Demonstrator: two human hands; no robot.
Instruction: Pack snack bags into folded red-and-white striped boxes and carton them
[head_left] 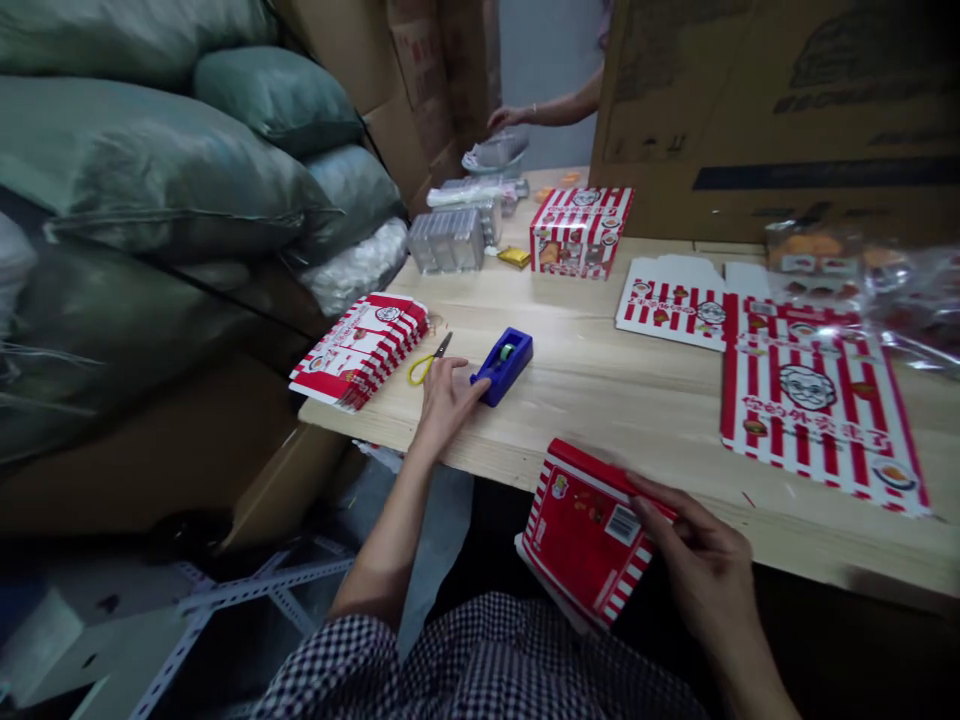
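At the front edge of the table, my right hand (709, 560) grips a red-and-white striped carton (589, 535) by its right side. The carton is tilted, with a barcode on its red face. My left hand (448, 408) rests by a blue tape dispenser (519, 360), the thumb reaching its front end and the other fingers spread apart from it. A roll of tape (507, 352) sits in the dispenser. Just beyond my left fingers lie scissors with yellow handles (421, 371). I cannot make out any strip of tape on my fingers.
Left stands a stack of folded striped cartons (360, 350); flat cartons (817, 400) lie right. Behind are an assembled striped box (581, 232), clear plastic packs (448, 240) and a yellow packet (514, 257). Another person's hand (510, 118) reaches in. Sacks (165, 170) and a large cardboard box (750, 130) flank the table.
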